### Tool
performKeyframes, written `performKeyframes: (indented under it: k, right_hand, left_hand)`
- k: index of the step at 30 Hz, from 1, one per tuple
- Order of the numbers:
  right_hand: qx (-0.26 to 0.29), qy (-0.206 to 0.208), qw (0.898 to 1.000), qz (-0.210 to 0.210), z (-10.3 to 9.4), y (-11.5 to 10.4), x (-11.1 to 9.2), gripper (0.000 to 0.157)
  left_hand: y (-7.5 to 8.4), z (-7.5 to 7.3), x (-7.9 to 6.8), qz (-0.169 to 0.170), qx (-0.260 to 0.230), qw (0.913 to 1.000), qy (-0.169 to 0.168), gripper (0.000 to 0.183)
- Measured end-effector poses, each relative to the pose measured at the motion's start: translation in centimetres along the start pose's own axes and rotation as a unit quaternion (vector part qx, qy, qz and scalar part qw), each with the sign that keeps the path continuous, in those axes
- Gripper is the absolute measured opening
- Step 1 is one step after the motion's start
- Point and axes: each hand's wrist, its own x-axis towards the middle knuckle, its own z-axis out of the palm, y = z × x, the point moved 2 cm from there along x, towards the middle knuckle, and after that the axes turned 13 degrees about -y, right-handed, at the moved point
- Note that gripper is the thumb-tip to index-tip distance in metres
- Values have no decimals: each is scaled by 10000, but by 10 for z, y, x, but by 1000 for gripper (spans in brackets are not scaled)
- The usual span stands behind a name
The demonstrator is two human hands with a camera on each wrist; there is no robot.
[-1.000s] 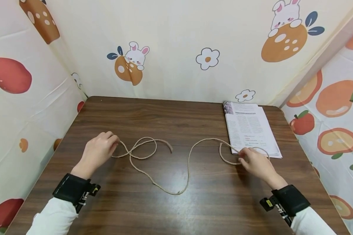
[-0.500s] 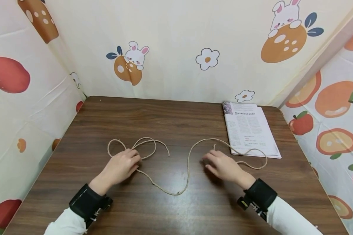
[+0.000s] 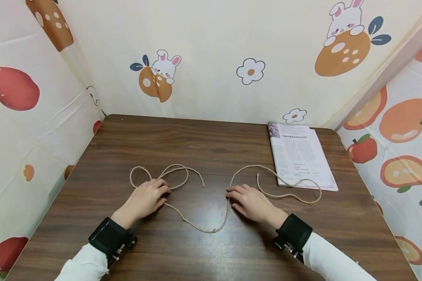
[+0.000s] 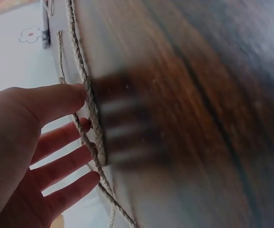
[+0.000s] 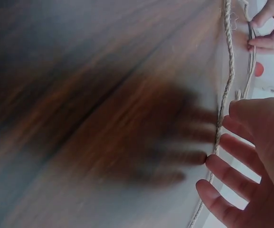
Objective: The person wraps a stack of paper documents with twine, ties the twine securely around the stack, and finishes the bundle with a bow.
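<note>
A thin beige rope (image 3: 206,232) lies in loose curves across the brown table. Its left part forms two loops, and its right part curls beside and over some printed pages. My left hand (image 3: 147,198) rests at the crossing of the left loops, covering part of it. In the left wrist view the thumb and fingertips (image 4: 93,179) touch the strands, with the fingers loosely spread. My right hand (image 3: 252,202) lies over the rope right of centre, palm down. The right wrist view shows its relaxed, parted fingers (image 5: 231,173) right at the strand, not closed around it.
The stack of printed pages (image 3: 302,156) lies at the table's back right corner, one rope curve overlapping its front edge. A patterned cloth wall (image 3: 211,58) stands behind the table (image 3: 183,136), with more cloth at both sides.
My left hand has left the far-left loop and moved right to the crossing. My right hand has let go near the pages and moved left to the rope's middle stretch.
</note>
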Motion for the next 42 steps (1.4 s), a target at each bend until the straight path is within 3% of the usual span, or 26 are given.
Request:
performKeyframes:
  k: [9, 22, 29, 42]
  right_hand:
    - [-45, 357, 9982, 481, 2, 16, -32, 31]
    - [-100, 537, 9919, 1145, 4, 31, -78, 38]
    - [-90, 599, 9862, 1543, 2, 40, -100, 36]
    - [-112, 955, 9778, 1864, -1, 52, -123, 25]
  left_hand:
    - [-13, 0, -11, -420, -46, 9991, -65, 21]
    - [-32, -3, -30, -791, -166, 9967, 33, 19]
    - [-38, -5, -41, -1034, -171, 9944, -96, 21]
    - [-48, -5, -48, -1103, 50, 9939, 58, 23]
